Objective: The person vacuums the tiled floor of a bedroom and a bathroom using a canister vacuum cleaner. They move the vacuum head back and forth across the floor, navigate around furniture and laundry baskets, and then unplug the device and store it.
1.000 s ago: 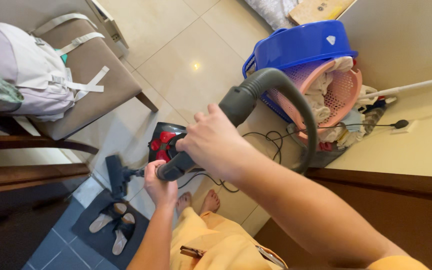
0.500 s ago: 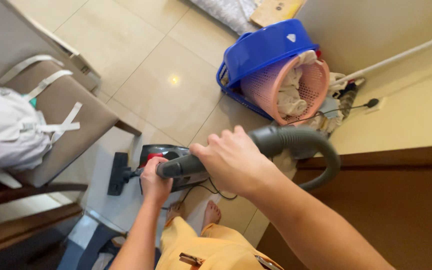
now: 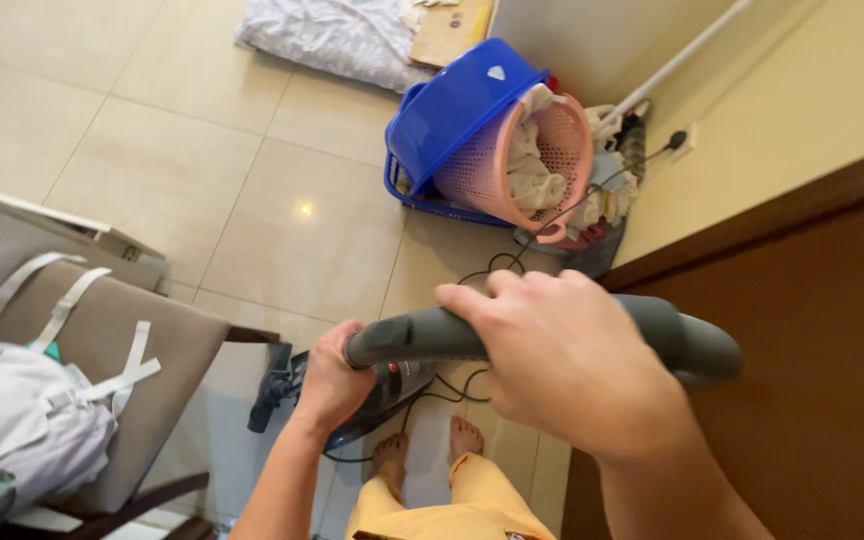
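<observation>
Our right hand fingers curled tight over the grey vacuum handle; our left hand clenched around its lower end, above the vacuum body

A flat brown cardboard piece lies on the floor at the far wall, next to a grey cloth. A small white sticker sits on the blue basket.

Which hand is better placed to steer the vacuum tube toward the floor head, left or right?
Left, probably. The left hand grips the grey tube at its lower end, nearest the floor head. The right hand wraps the handle higher up, by the hose bend.
</observation>
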